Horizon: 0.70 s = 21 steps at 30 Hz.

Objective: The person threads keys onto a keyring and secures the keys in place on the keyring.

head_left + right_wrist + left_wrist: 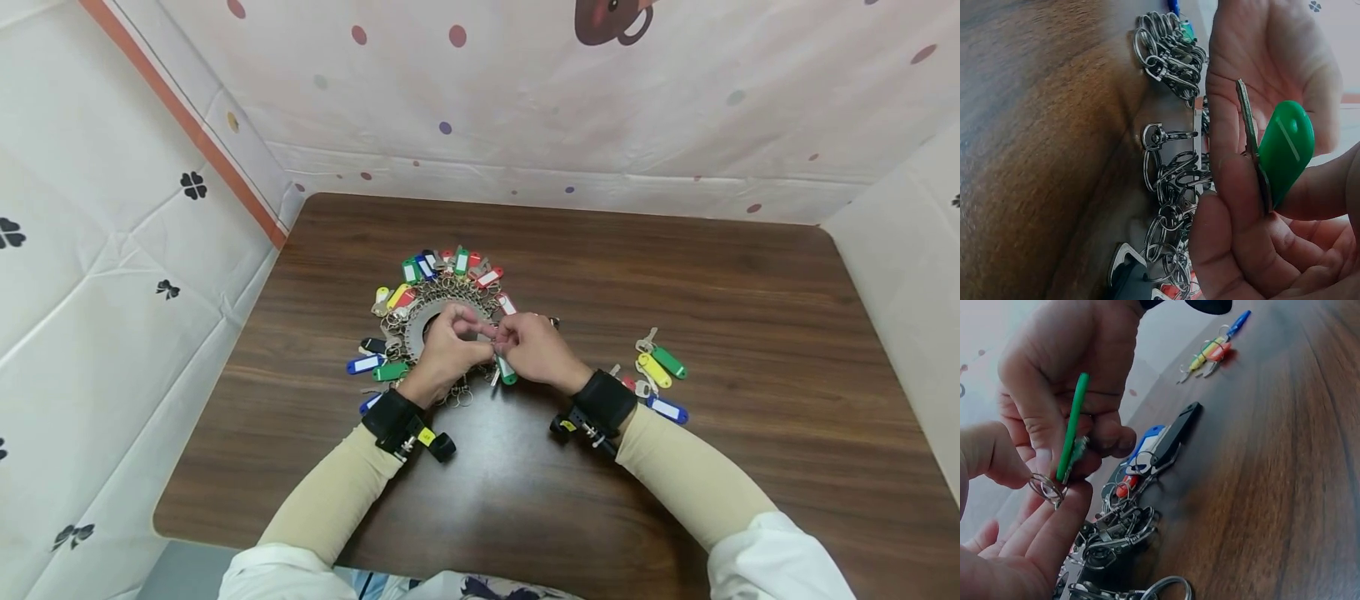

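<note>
A green key tag [1288, 144] and a key [1249, 119] sit between the thumb and fingers of my right hand [542, 350]. At the tag's lower end, my left hand [452, 350] pinches a small metal split ring [1046, 487] between thumb and fingers. Both hands meet over the right side of a round grey metal key holder [412, 337]. Many clasps and rings hang around this holder, several bearing keys with coloured tags, such as a red tag [490, 277] and a blue tag [365, 364]. My left forearm and hand cover part of the holder.
On the wooden table [750, 317], right of my right wrist, lie loose keys with a green tag [669, 362], a yellow tag [655, 371] and a blue tag [667, 409]. A red tag [628, 382] there is partly hidden. Patterned sheets hang behind and at the sides.
</note>
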{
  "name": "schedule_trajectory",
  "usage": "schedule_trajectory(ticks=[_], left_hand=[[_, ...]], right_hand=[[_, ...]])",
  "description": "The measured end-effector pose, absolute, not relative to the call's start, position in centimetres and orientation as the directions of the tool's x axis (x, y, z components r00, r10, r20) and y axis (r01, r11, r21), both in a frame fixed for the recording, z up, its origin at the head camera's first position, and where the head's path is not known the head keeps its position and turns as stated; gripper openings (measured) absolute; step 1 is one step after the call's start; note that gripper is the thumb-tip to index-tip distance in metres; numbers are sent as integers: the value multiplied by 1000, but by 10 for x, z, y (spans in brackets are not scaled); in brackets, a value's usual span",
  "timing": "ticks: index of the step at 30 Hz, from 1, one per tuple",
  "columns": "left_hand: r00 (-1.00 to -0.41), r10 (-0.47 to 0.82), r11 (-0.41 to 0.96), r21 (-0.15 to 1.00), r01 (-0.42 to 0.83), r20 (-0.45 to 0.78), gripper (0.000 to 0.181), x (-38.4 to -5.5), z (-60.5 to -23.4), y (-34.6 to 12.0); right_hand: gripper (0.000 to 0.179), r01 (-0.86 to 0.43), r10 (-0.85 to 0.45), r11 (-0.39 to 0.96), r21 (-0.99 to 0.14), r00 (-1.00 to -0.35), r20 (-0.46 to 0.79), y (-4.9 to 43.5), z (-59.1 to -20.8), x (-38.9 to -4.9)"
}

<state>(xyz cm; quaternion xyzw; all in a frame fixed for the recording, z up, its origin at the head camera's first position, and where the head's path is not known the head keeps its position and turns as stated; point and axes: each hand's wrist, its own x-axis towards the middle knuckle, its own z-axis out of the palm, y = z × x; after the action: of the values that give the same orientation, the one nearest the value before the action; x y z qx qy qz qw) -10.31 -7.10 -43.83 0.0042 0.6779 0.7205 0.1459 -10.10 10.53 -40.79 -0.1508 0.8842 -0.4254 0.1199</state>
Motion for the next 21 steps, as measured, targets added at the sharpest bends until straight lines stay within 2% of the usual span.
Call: schedule_trajectory(ticks=[4, 10, 14, 21], left_hand=[[-947, 191, -104, 954, -282, -259, 45, -103, -436, -69], [-915, 191, -181, 903, -390, -356, 44, -105, -430, -68], [-909, 216, -178, 901, -396, -357, 45, -105, -430, -70], [-906, 259, -142, 915, -378, -335, 47, -106, -430, -74]], right_hand=[[10, -164, -351, 611, -774, -933, -80, 103, -407, -100], [11, -45, -270, 615, -787, -950, -157, 101, -403, -99], [12, 45, -238, 573, -818, -946, -219, 100, -402, -100], [12, 221, -225, 418, -881, -914, -336, 100, -404, -102]])
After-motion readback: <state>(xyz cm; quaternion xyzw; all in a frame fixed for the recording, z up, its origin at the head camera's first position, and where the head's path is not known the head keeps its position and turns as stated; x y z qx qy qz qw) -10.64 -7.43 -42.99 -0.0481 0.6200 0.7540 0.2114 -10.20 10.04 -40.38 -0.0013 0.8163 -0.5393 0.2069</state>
